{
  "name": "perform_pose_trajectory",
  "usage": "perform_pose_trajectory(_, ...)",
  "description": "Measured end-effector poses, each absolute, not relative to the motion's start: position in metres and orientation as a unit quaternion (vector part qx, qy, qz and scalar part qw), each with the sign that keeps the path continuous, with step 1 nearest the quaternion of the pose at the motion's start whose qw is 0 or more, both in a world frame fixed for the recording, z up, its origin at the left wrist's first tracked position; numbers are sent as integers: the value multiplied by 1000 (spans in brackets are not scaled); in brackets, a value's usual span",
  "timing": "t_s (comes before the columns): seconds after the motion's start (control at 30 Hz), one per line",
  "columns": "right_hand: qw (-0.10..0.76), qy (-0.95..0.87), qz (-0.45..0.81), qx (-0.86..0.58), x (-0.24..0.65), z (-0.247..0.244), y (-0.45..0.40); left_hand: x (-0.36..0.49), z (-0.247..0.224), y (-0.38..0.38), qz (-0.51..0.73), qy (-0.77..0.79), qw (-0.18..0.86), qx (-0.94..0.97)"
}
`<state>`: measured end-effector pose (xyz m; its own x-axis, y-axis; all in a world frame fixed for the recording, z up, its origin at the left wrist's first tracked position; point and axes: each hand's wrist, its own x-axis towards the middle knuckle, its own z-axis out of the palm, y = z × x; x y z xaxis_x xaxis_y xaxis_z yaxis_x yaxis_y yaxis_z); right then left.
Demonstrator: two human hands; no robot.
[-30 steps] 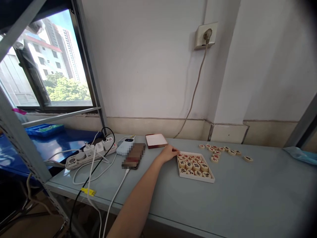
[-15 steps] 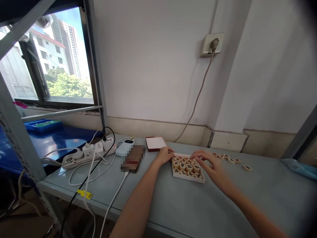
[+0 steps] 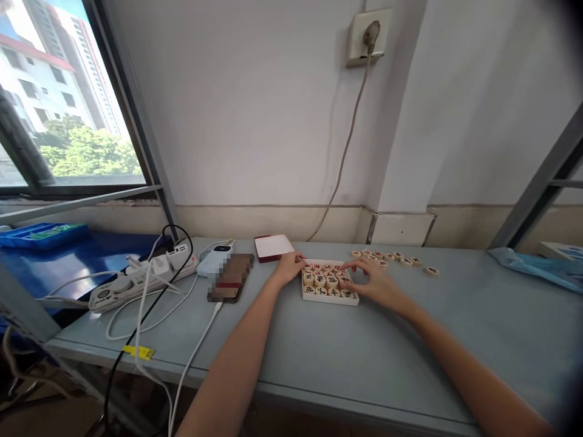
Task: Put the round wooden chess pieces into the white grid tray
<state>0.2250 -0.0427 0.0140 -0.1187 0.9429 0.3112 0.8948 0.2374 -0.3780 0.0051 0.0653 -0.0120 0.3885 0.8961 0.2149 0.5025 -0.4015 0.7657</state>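
Note:
A shallow white box point(image 3: 330, 300) filled with rows of round Chinese chess pieces point(image 3: 320, 280), marked in red and black, lies on the grey table. At its back left corner, my left hand point(image 3: 288, 269) grips the box edge with bent fingers. My right hand point(image 3: 374, 282) is at the right side, thumb and forefinger spread apart and touching the box or its end pieces; no piece shows between them. Behind that hand, several loose chess pieces point(image 3: 405, 261) lie scattered on the table. The dark red box lid point(image 3: 274, 246), white inside, lies behind my left hand.
To the left are a blurred-out phone point(image 3: 231, 278) on a white cable, a pale blue power bank point(image 3: 215, 261) and a power strip point(image 3: 116, 293) with tangled cables. A blue plastic bag point(image 3: 537, 270) lies at the far right. The grey table point(image 3: 364, 358) meets the wall.
The view has turned to the right and downward. My right hand has shifted from above the back right pieces to the box's right side, and the box sits straighter.

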Motion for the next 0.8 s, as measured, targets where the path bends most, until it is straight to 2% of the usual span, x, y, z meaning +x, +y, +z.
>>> perform_pose_trajectory(0.67, 228, -773, 57, -590, 227, 14, -45, 5, -13, 65, 316, 453, 268, 789)
perform_pose_trajectory(0.8, 248, -733, 31, -633, 240, 14, -39, 6, -14, 66, 316, 452, 278, 787)
